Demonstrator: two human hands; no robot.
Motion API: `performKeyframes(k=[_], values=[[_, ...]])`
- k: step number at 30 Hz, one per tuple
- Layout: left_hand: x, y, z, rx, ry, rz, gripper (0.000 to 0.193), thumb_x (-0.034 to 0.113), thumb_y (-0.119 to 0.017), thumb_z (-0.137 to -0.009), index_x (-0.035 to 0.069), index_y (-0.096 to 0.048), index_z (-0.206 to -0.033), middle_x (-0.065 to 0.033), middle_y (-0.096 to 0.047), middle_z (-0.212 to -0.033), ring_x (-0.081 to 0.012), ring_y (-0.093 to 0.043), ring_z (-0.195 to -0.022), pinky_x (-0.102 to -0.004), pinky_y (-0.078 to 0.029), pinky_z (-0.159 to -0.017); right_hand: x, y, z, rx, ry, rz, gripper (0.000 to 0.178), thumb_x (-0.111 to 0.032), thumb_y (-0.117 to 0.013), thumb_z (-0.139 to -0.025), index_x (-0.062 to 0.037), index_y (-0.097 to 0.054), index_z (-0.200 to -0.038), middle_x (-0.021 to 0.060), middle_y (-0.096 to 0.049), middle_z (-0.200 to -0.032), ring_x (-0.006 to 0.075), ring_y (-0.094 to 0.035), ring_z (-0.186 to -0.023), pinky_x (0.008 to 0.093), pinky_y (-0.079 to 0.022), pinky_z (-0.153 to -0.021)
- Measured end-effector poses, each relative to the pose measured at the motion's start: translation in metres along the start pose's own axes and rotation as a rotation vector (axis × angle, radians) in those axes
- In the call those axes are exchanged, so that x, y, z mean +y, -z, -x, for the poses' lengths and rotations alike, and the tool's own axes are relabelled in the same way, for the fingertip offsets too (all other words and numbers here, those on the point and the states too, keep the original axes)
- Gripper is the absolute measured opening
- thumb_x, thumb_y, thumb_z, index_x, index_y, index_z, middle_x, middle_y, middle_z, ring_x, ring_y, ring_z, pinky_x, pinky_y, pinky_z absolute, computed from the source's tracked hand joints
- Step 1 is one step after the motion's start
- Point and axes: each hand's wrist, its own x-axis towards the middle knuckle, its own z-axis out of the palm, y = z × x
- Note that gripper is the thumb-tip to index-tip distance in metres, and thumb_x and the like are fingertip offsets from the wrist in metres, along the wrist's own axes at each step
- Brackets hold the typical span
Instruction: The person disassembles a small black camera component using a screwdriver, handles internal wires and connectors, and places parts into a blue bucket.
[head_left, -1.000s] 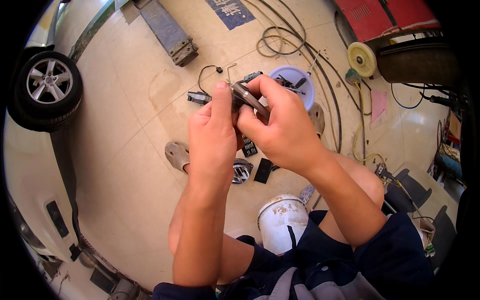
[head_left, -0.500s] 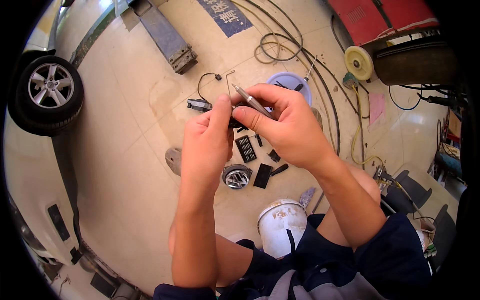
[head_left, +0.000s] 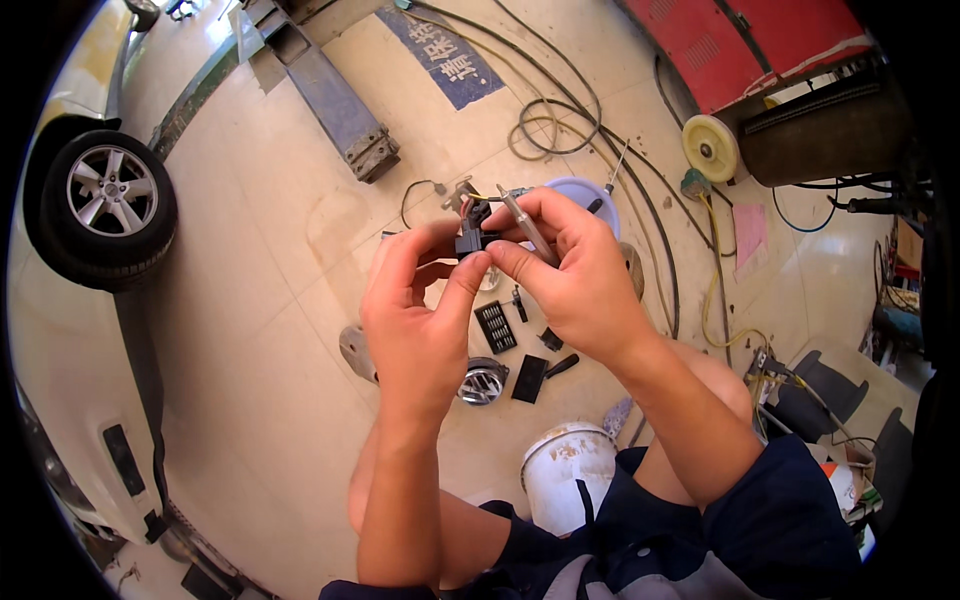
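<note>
Between the thumb and fingers of my left hand (head_left: 420, 290) is a small dark connector (head_left: 470, 242) with thin coloured wires at its far end. My right hand (head_left: 575, 275) grips a slim silver precision screwdriver (head_left: 530, 228), its pointed end angled up and away to the left. The right thumb tip meets the left thumb at the connector's near side. Below the hands, a black bit case (head_left: 495, 327) with rows of small bits lies on the floor. Nearer me are a round chrome emblem part (head_left: 482, 382), a flat black case piece (head_left: 530, 379) and a black handle (head_left: 563, 366).
A stained white bucket (head_left: 568, 462) stands between my legs. Beyond my right hand is a pale purple basin (head_left: 612, 212), with hoses (head_left: 668, 230) running past. A metal lift arm (head_left: 335, 115) lies ahead; a car wheel (head_left: 112, 195) is at left, a red cabinet (head_left: 710, 50) far right.
Both hands have come slightly lower, and my left hand has turned with its fingers opened out, bringing the connector and its wires into sight. The screwdriver stays in my right hand, tilted more upright.
</note>
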Motion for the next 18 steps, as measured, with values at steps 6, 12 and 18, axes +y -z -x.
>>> performKeyframes(k=[6,12,18], values=[[-0.009,-0.001,0.001,0.082,-0.207,-0.255,0.020,0.001,-0.065,-0.084,-0.003,-0.055,-0.100,-0.0115,-0.056,-0.093,-0.0195,-0.061,-0.082,-0.0296,-0.049,-0.072,-0.012,-0.002,-0.002,-0.049,-0.163,-0.097,0.015,-0.009,-0.064,-0.089,0.0026,-0.061,-0.098,0.0031,-0.065,-0.089,0.0068,-0.057,-0.084,0.0220,-0.046,-0.073],[-0.008,0.000,0.004,0.022,-0.112,-0.209,0.023,0.003,-0.065,-0.085,-0.003,-0.051,-0.103,-0.0115,-0.057,-0.096,-0.0186,-0.058,-0.079,-0.0298,-0.048,-0.072,-0.010,-0.002,-0.002,-0.076,-0.247,-0.182,0.016,-0.014,-0.064,-0.091,0.0010,-0.060,-0.093,-0.0003,-0.061,-0.081,0.0043,-0.050,-0.076,0.0212,-0.042,-0.067],[-0.002,-0.006,0.004,-0.027,0.063,0.087,0.026,0.002,-0.069,-0.084,-0.003,-0.052,-0.102,-0.0061,-0.057,-0.094,-0.0121,-0.053,-0.080,-0.0254,-0.046,-0.072,-0.003,-0.008,0.002,0.073,-0.141,-0.126,0.014,-0.011,-0.059,-0.093,-0.0011,-0.052,-0.087,-0.0004,-0.056,-0.078,0.0049,-0.046,-0.073,0.0218,-0.040,-0.063]])
